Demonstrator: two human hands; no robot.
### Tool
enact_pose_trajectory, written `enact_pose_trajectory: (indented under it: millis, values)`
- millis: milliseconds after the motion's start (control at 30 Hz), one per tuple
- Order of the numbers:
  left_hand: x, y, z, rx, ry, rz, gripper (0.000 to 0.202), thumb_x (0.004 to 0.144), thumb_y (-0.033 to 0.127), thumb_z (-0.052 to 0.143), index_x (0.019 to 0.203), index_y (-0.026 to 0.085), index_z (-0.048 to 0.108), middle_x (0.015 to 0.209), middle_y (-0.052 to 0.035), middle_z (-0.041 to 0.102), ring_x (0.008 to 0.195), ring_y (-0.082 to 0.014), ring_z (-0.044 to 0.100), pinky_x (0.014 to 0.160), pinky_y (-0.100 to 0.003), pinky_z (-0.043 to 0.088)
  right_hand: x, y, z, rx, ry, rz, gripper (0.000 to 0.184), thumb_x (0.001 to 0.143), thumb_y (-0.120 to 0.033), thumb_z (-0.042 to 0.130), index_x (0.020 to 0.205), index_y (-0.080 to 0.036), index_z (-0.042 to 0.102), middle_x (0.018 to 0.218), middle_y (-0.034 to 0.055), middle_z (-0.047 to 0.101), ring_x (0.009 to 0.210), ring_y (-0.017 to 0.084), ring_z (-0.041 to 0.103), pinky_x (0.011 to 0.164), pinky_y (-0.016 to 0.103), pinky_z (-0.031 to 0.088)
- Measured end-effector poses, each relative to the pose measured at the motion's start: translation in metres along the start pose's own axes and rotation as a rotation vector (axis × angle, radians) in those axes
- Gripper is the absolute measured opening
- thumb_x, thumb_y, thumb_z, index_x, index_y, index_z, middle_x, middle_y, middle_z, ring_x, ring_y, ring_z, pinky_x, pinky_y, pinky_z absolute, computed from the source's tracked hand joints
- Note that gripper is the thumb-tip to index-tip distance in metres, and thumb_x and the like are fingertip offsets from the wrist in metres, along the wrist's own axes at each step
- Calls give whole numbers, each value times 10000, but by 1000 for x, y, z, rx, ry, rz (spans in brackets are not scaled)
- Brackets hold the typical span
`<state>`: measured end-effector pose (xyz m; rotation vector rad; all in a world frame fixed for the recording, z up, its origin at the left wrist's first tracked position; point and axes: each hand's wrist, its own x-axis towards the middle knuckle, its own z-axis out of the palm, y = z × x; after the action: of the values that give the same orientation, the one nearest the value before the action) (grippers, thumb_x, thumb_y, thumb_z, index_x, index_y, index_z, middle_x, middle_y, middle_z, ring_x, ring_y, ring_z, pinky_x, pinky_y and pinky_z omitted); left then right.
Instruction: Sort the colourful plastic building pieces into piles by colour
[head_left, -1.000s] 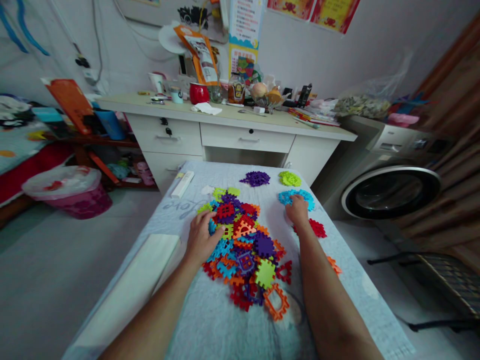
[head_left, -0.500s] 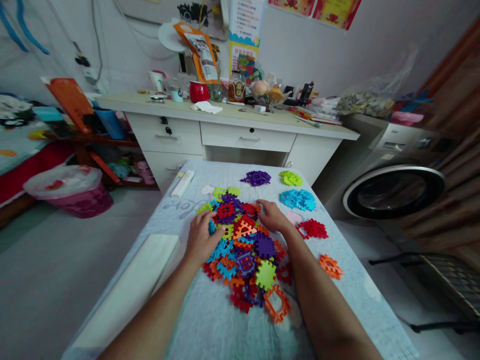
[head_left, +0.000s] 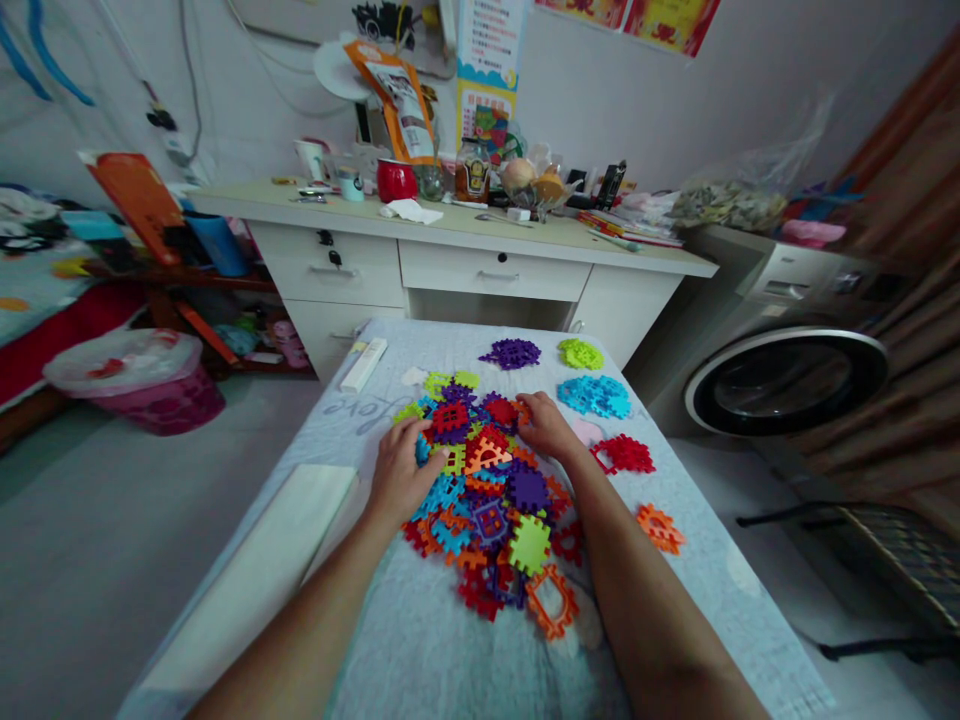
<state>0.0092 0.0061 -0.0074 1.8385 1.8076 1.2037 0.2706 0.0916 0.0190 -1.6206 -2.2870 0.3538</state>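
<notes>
A mixed pile of plastic interlocking building pieces in red, blue, purple, green and orange lies in the middle of the cloth-covered table. My left hand rests against the pile's left side, thumb and fingers apart, holding nothing that I can see. At the far right edge of the pile my right hand has its fingers closed on a small orange building piece, partly hidden by them. Sorted heaps lie beyond and to the right: purple pieces, green pieces, blue pieces, red pieces and orange pieces.
On the table's left side are a long white board and a small white box. A white desk with jars and papers stands behind the table. To the right are a washing machine and a chair.
My right hand's fingers have curled in, and an orange piece now shows at their tips. The left hand has hardly moved.
</notes>
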Motion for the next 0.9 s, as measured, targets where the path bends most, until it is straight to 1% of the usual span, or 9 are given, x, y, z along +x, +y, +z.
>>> enact_pose_trajectory:
  millis: [100,167,233,400,500,633,733,900]
  values:
    - [0,0,0,-3,1,-5,425,777,398,604,1162,218,607,1250,-99,550,1247,-286,486,1120,-474,366,-1,-1,-5,-8,10,4,552,754,-160,626,1298,-76,582,1150,148,590,1051,209,573,981,287,414]
    - [0,0,0,-8,-3,-11,426,778,403,603,1162,219,605,1253,-99,547,1254,-285,480,1121,-471,364,-3,-2,-10,1,-29,-11,509,744,-205,661,1238,-88,628,1097,124,601,980,202,580,937,287,436]
    - [0,0,0,-15,2,-16,418,774,399,608,1155,227,607,1248,-93,549,1253,-279,481,1122,-465,364,-4,-2,-16,9,-96,-32,468,740,-247,684,1188,-113,663,1060,99,610,929,192,580,901,284,446]
    - [-1,0,-1,-10,2,-17,420,768,399,613,1149,225,614,1246,-92,552,1245,-277,485,1120,-469,364,-9,2,-33,-6,-209,-49,555,729,-300,727,1260,-162,649,1090,92,613,957,195,587,898,278,441]
    - [-1,1,-2,-5,-15,-25,430,773,405,606,1158,212,614,1256,-103,546,1254,-281,479,1125,-472,360,-11,2,-40,-46,-259,-48,528,732,-314,719,1244,-192,674,1076,95,625,947,206,596,869,279,449]
    - [-1,1,-1,-15,-2,-21,414,767,390,615,1148,227,618,1244,-93,554,1240,-278,489,1115,-476,372,-13,-2,-46,-97,-284,-15,474,699,-328,734,1160,-221,726,1017,88,659,919,225,610,814,278,458]
    - [-1,1,-1,-29,4,-18,404,764,378,620,1141,235,615,1242,-84,555,1242,-274,486,1116,-469,369,-15,-5,-49,-114,-291,5,446,671,-338,754,1105,-235,748,987,75,673,872,217,620,779,274,461]
    - [-1,1,-1,-20,-1,-24,418,770,402,608,1150,230,604,1254,-91,543,1247,-279,481,1121,-465,358,-15,-9,-51,-151,-285,-6,390,701,-318,729,1072,-198,751,985,97,660,876,221,618,773,275,459]
